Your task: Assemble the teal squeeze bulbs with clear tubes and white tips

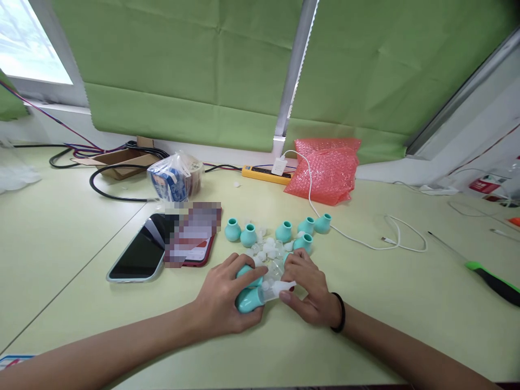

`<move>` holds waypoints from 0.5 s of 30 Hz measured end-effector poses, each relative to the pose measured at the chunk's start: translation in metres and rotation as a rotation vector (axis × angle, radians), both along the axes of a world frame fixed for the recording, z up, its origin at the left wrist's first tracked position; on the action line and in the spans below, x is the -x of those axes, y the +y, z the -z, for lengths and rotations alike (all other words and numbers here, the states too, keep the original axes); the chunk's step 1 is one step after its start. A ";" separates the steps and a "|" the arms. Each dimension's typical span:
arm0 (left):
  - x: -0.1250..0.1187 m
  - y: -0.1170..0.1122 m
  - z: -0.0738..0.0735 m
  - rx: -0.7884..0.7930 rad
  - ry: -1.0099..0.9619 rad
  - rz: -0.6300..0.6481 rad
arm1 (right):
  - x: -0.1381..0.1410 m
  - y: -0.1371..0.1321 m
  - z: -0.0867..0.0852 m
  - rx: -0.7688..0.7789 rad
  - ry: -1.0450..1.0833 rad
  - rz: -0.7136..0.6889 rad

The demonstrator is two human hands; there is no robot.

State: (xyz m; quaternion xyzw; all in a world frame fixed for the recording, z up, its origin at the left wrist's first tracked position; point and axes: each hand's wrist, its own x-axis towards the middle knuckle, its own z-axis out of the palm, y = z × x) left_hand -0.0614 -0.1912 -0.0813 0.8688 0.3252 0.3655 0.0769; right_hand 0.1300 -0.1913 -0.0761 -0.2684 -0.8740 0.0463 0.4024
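My left hand (227,295) is closed around a nasal aspirator, its teal rubber bulb (249,300) low in the fingers and its clear tube and white nozzle (280,287) pointing right. A second teal bulb (246,275) shows under the same hand's fingers; whether it is gripped too, I cannot tell. My right hand (306,290), a black band at its wrist, has thumb and fingers closed at the nozzle's end. Just beyond both hands lies a heap of small white and clear plastic parts (268,249). Several loose teal bulbs (283,232) stand around it, openings upward.
Two phones (140,252) lie to the left. Behind them sits a plastic-wrapped bundle (174,176). A yellow power strip (264,175) and pink bubble wrap (327,170) are at the back. On the right are a white cable (365,245) and a green-black screwdriver (493,281).
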 end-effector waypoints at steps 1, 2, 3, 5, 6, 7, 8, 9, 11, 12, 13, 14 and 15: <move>0.000 -0.001 0.000 -0.014 0.007 -0.002 | 0.000 0.000 0.000 -0.008 0.001 -0.011; 0.000 -0.001 0.000 -0.021 0.013 -0.005 | 0.001 0.001 0.000 -0.014 0.000 -0.023; -0.001 -0.001 -0.001 -0.021 0.015 -0.010 | 0.001 0.001 0.000 -0.016 -0.001 -0.029; -0.001 -0.001 -0.001 0.001 0.015 -0.017 | 0.000 0.001 -0.001 -0.003 -0.006 -0.028; -0.001 -0.001 -0.001 0.015 0.015 -0.019 | 0.000 0.001 -0.002 0.002 -0.008 -0.022; -0.002 0.000 -0.001 0.028 0.016 -0.021 | 0.000 0.000 -0.003 0.001 -0.010 -0.013; -0.002 0.000 -0.001 0.035 0.016 -0.023 | 0.001 -0.001 -0.004 -0.009 -0.014 -0.004; -0.002 -0.001 -0.001 0.039 0.016 -0.024 | 0.001 -0.002 -0.005 -0.026 -0.022 0.005; -0.001 -0.001 0.000 0.033 0.018 -0.020 | 0.003 -0.004 -0.006 -0.082 -0.029 0.024; -0.001 -0.002 0.000 0.025 0.018 -0.011 | 0.004 -0.005 -0.007 -0.118 -0.024 0.033; -0.001 -0.002 0.001 0.018 0.020 -0.001 | 0.006 -0.006 -0.007 -0.157 -0.009 0.043; 0.000 -0.003 0.002 0.013 0.021 0.010 | 0.008 -0.007 -0.007 -0.194 0.012 0.053; 0.000 -0.003 0.002 0.010 0.020 0.018 | 0.009 -0.008 -0.007 -0.225 0.038 0.064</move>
